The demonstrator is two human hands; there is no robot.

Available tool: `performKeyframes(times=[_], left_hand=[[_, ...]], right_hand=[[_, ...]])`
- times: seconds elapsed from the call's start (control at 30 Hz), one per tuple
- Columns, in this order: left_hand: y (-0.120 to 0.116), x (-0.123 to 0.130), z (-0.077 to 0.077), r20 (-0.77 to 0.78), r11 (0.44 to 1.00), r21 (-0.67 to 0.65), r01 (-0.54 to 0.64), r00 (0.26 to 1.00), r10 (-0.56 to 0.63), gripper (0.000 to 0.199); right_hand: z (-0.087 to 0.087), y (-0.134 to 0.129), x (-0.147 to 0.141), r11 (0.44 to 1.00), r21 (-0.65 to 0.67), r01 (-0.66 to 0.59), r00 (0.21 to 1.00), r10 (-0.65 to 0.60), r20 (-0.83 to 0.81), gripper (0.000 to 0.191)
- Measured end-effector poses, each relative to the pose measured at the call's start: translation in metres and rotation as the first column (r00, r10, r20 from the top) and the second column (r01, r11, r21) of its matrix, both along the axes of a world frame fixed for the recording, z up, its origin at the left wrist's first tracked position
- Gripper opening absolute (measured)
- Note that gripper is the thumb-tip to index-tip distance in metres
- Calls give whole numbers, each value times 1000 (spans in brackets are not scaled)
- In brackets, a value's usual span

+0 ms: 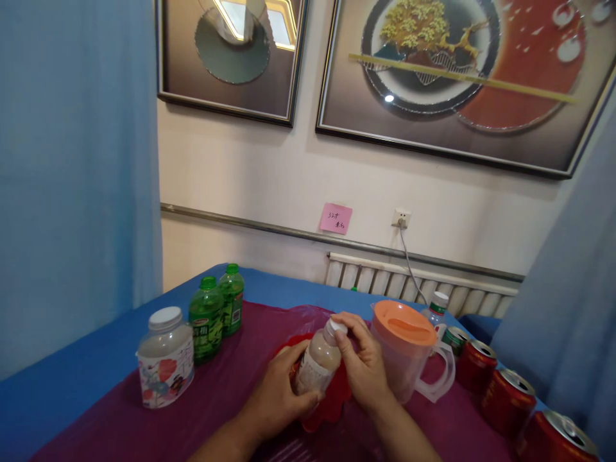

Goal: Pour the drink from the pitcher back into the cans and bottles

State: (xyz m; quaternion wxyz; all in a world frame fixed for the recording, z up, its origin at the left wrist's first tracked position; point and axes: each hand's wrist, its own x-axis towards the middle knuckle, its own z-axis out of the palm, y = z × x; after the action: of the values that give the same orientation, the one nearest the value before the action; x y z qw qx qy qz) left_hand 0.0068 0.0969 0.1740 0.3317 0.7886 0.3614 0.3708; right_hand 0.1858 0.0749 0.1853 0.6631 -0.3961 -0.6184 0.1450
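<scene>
A small clear bottle (318,364) with a pale label and cloudy contents is tilted slightly to the right over the middle of the table. My left hand (279,393) is wrapped round its body. The fingers and thumb of my right hand (363,359) pinch its white cap (337,328), which sits at the bottle's neck. Beneath the bottle lies a red scalloped dish (332,407), partly hidden by my hands. Just right of my right hand stands a clear pitcher (397,366) with an orange lid.
On the left stand a white-capped jar (166,366) and two green bottles (206,321) (232,298). Several cans, such as a red one (507,401), line the right side near a white-capped bottle (437,308). A purple cloth (221,391) covers the blue table (110,343).
</scene>
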Motion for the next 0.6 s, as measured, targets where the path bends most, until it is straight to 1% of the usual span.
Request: performKeyframes(times=[0.1, 0.17, 0.27, 0.37, 0.47, 0.6], left_hand=[[0, -1, 0, -9, 1000, 5, -2, 1000, 2, 71], [0, -1, 0, -15, 1000, 8, -12, 1000, 12, 71], [0, -1, 0, -26, 1000, 8, -19, 999, 19, 71], [0, -1, 1, -31, 1000, 10, -1, 1000, 1, 70], [0, -1, 1, -46, 1000, 17, 4, 999, -3, 70], [-1, -1, 0, -56, 1000, -6, 8, 998, -8, 69]], right_hand=[[-4, 1, -2, 1000, -3, 10, 1000, -10, -24, 23], [-5, 1, -3, 999, -5, 45, 998, -45, -50, 23], [-2, -1, -5, 993, -14, 119, 990, -120, -72, 23], [3, -3, -7, 988, -22, 151, 985, -152, -75, 25], [4, -2, -7, 991, -50, 120, 989, -124, -84, 27], [-3, 2, -7, 991, -125, 43, 987, -62, -148, 29]])
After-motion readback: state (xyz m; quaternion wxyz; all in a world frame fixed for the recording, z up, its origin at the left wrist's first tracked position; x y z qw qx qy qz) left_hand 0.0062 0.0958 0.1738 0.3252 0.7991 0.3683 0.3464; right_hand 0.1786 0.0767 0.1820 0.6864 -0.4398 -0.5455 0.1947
